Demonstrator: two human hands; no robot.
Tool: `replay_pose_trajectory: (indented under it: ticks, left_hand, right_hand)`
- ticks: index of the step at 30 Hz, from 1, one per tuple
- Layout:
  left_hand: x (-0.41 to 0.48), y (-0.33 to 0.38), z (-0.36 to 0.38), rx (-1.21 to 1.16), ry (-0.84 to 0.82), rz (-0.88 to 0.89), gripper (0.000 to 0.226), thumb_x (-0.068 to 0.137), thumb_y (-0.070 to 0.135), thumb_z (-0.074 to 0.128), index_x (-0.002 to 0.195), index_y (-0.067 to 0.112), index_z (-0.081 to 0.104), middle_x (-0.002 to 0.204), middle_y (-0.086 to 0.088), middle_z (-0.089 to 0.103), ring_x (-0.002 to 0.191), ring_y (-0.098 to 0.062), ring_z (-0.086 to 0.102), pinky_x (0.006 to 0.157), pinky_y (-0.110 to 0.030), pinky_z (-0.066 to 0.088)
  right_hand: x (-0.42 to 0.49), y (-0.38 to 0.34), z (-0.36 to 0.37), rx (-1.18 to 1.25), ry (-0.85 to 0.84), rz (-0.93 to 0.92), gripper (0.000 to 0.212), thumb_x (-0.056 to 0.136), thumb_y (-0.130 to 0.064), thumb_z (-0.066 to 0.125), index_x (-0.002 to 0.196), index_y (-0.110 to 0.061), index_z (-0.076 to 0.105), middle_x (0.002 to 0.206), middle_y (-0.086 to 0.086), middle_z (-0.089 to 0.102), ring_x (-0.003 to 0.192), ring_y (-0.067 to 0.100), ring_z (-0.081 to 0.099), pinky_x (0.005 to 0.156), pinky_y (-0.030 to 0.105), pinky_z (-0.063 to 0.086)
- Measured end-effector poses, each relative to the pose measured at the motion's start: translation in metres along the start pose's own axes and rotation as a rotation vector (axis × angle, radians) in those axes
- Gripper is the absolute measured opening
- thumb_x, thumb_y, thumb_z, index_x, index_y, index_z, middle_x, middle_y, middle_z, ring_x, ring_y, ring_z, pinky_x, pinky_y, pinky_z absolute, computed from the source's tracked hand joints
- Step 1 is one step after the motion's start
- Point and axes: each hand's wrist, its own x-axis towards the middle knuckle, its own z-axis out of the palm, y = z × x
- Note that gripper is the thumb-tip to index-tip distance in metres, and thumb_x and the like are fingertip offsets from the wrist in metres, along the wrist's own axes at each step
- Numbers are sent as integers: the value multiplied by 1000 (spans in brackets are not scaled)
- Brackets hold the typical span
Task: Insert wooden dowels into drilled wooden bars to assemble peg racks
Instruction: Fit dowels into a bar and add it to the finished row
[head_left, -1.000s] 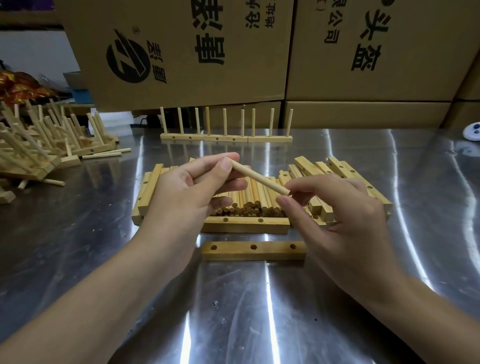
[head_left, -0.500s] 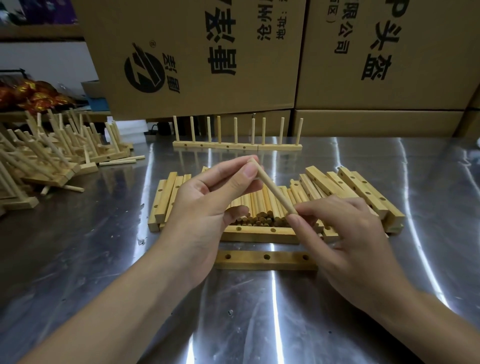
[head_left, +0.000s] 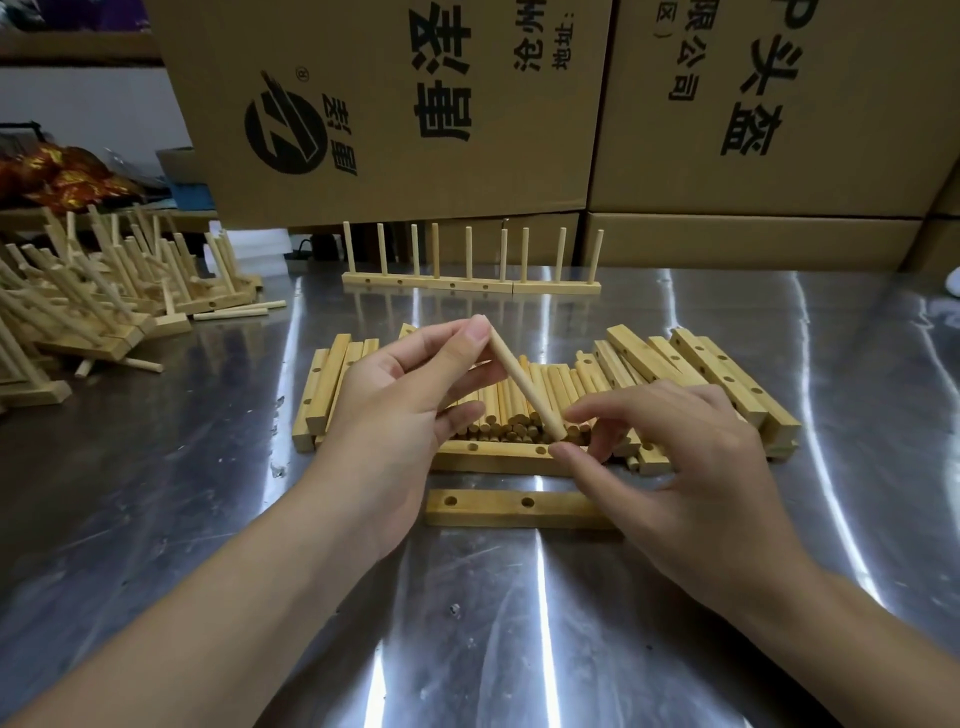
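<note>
1. Wooden dowel (head_left: 524, 387) in the air, tilted, low end down over the loose dowel pile (head_left: 511, 415), not yet in any hole.
2. Top end pinched in the left hand (head_left: 395, 410), bottom tip pinched in the right hand (head_left: 691, 462): fingers closed on both ends, I'd say to steer it.
3. Flat on the worktop (head_left: 519, 649), just nearer, lies the drilled bar (head_left: 498, 508), holes up, ready.
4. Either side of the pile, spare bars (head_left: 717, 379); behind, finished racks (head_left: 470, 283) stand upright.

The left hand (head_left: 395, 410) and right hand (head_left: 691, 467) are bare, as are the left forearm (head_left: 208, 597) and right forearm (head_left: 857, 639); fingers (head_left: 613, 410) slim, nails (head_left: 478, 328) short, plain and rounded at the tips
</note>
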Motion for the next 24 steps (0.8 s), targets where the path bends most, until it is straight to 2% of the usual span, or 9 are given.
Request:
replay_pose_trajectory:
  ticks: [3, 10, 13, 15, 19, 22, 24]
  left_hand:
    - [0, -1, 1, -32, -5, -14, 18, 87, 34, 79, 98, 22, 86, 109, -6, 81, 104, -18, 78, 69, -20, 59]
    - [0, -3, -1, -50, -15, -29, 20, 91, 31, 80, 105, 17, 84, 111, -6, 81, 107, -21, 78, 67, -19, 58]
    - [1, -3, -3, 19, -37, -3, 16, 92, 35, 79, 102, 23, 85, 110, -5, 81, 107, -20, 78, 67, -17, 57]
    - [0, -4, -2, 113, -91, 33, 16, 92, 38, 78, 102, 26, 84, 109, -3, 82, 106, -19, 78, 68, -17, 57]
    - [-2, -3, 1, 320, -236, 126, 17, 94, 34, 76, 109, 25, 82, 106, -1, 82, 103, -19, 78, 74, -20, 59]
    - [1, 17, -10, 724, -327, 217, 26, 88, 47, 78, 111, 36, 78, 98, 9, 80, 83, -9, 76, 70, -19, 59]
    - [3, 38, -24, 1051, -416, 179, 28, 81, 60, 79, 104, 44, 79, 89, 14, 76, 62, -2, 64, 59, -15, 51]
  right_hand:
    - [0, 0, 0, -10, 4, -1, 24, 87, -43, 81, 104, -26, 77, 83, -23, 67, 84, 2, 66, 88, 36, 45]
    - [-1, -3, -1, -15, 43, -24, 15, 91, -38, 79, 93, -24, 75, 80, -19, 68, 80, 4, 66, 84, 40, 46]
    - [0, -6, -1, 5, 7, 32, 21, 91, -47, 76, 96, -27, 74, 83, -20, 68, 83, 4, 66, 85, 39, 46]
    - [1, -9, -1, 76, -14, 87, 26, 93, -53, 71, 104, -29, 76, 86, -21, 69, 87, 4, 67, 82, 36, 49]
    - [5, -8, 1, 258, -58, 194, 16, 98, -40, 71, 104, -27, 79, 86, -14, 73, 88, 13, 70, 72, 19, 51]
    - [7, 1, -3, 383, -83, 300, 9, 99, -32, 72, 104, -28, 78, 89, -10, 77, 88, 15, 73, 74, 28, 58]
    - [8, 6, -7, 462, -88, 358, 9, 100, -27, 72, 108, -25, 75, 89, -7, 80, 89, 15, 77, 82, 35, 63]
